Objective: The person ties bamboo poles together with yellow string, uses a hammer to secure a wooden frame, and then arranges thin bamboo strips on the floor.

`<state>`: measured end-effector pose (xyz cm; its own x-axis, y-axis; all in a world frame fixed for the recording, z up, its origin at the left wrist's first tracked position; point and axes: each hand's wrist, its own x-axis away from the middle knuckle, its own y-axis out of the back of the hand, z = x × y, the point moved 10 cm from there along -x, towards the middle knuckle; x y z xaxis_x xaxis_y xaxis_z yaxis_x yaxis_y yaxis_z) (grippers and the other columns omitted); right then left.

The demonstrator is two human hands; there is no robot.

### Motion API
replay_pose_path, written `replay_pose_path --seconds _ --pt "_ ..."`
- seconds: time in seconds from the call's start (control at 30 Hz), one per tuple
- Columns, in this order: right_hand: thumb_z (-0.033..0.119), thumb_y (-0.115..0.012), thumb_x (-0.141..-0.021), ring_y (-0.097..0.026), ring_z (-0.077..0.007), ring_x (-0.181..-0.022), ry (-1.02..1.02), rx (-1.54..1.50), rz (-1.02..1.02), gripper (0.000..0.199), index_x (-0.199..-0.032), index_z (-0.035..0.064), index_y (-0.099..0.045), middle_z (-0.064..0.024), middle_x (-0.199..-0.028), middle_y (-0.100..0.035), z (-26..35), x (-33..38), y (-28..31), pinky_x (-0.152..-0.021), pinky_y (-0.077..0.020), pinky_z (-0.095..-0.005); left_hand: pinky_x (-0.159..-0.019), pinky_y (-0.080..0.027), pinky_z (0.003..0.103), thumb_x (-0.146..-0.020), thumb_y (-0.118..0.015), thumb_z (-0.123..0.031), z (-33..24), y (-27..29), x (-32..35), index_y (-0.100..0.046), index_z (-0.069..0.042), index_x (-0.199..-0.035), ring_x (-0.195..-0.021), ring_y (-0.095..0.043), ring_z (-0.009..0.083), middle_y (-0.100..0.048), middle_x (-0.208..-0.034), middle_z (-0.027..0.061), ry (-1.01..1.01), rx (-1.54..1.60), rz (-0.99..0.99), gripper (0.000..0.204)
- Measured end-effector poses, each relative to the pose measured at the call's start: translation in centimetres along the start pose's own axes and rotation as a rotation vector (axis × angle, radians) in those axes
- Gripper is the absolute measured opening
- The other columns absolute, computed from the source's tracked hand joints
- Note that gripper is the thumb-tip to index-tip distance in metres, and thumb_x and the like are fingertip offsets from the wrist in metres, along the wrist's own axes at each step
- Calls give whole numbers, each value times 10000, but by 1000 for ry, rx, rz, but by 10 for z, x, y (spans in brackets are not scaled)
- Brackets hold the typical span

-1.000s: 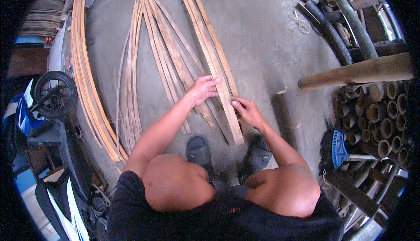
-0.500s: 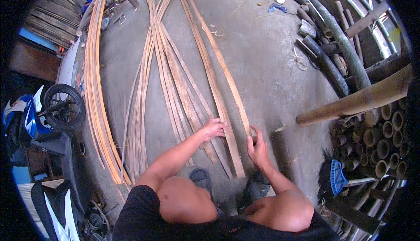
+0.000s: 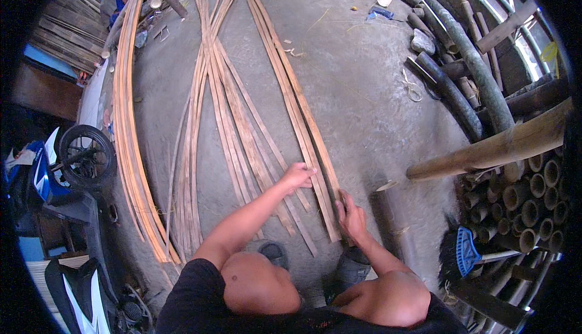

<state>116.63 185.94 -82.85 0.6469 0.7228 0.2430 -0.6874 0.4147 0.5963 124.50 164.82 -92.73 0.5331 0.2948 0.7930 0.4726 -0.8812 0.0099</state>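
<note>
Long, narrow bamboo strips lie lengthwise on the floor in front of me. My left hand (image 3: 299,177) is closed around the near part of a pair of strips (image 3: 325,213), thumb on top. Just to the right, my right hand (image 3: 352,217) pinches the near end of a single strip (image 3: 319,146), which lies almost alongside that pair with a narrow gap. Left of my left hand, more strips (image 3: 242,129) cross one another in a loose pile.
A bundle of orange-brown strips (image 3: 125,91) runs along the left, near a motorbike wheel (image 3: 86,155). At right are a thick bamboo pole (image 3: 485,146), stacked bamboo tubes (image 3: 529,237) and a blue broom (image 3: 466,250). A person (image 3: 111,3) is far left. Sandals (image 3: 353,265) are on my feet.
The single strip in my right hand has come leftward, closing much of the gap to the left hand's pair. My right hand moved slightly down; the view has shifted a little.
</note>
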Motion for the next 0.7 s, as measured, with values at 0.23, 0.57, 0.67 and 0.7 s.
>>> replay_pose_path --seconds 0.23,0.57,0.67,0.7 --pt "279 -565 -1020 -682 -500 -872 -86 -49 56 429 -1427 176 -478 -287 -963 -697 -7 -1 -17 -812 -537 -567 -1044 -443 551 -944 -671 -419 -76 9 50 -489 -32 -1410 -1286 -532 408 -508 -1428 235 -498 -902 -432 632" --pt "259 -640 -973 -686 -446 -1017 -89 4 43 436 -1397 177 -579 -215 -1140 -708 -8 -16 0 -880 -557 -493 -1196 -255 580 -1013 -521 -426 -50 -32 59 -336 -56 -1565 -1496 -276 423 -278 -1642 186 -813 -1268 -324 691" --pt "246 -655 -959 -684 -419 -1060 -78 17 87 426 -1377 179 -611 -206 -1191 -697 -4 -27 -4 -909 -552 -479 -1191 -263 586 -1012 -520 -430 -52 -33 61 -343 -50 -1561 -1489 -287 428 -280 -1639 193 -815 -1260 -321 691" --pt "241 -658 -955 -684 -411 -1072 -70 19 104 419 -1367 178 -623 -206 -1206 -692 -2 -29 -6 -918 -550 -476 -1189 -267 588 -1011 -520 -434 -52 -33 61 -342 -48 -1561 -1487 -292 430 -278 -1638 197 -817 -1260 -324 695"
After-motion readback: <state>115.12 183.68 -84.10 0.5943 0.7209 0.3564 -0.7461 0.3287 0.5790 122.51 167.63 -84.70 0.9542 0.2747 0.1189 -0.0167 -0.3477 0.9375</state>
